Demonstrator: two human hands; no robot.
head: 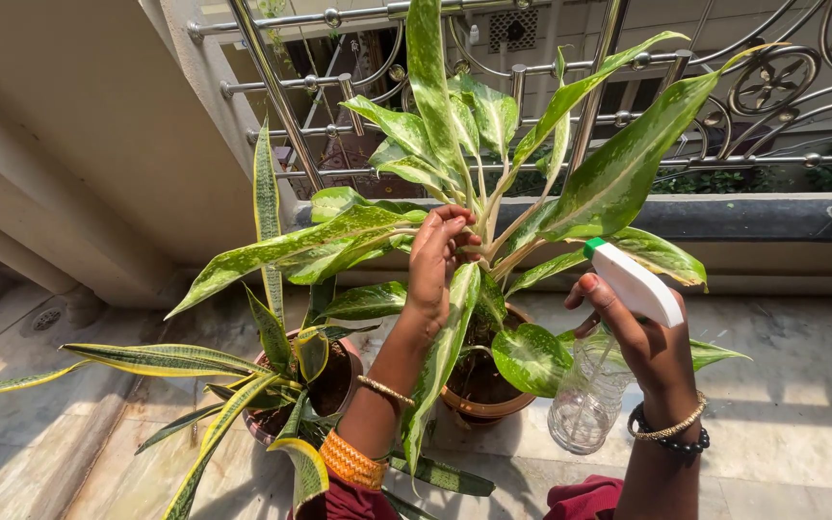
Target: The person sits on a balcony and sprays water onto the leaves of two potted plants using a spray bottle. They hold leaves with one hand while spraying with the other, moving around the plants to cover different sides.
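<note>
My right hand (pixel 642 339) grips a clear plastic spray bottle (pixel 589 395) by its white trigger head with a green nozzle (pixel 633 279), aimed left toward a leafy plant. My left hand (pixel 435 258) reaches into that variegated green plant (pixel 589 188), fingers closed around a pale stem near the base of its leaves. The plant stands in a brown clay pot (pixel 479 404) just below both hands. Bangles circle both my wrists.
A second pot (pixel 325 385) with long yellow-edged sword-shaped leaves stands to the left. A metal railing (pixel 551 72) on a dark ledge runs behind the plants. A beige wall rises at left, with a floor drain (pixel 46 318) in the tiled floor below it.
</note>
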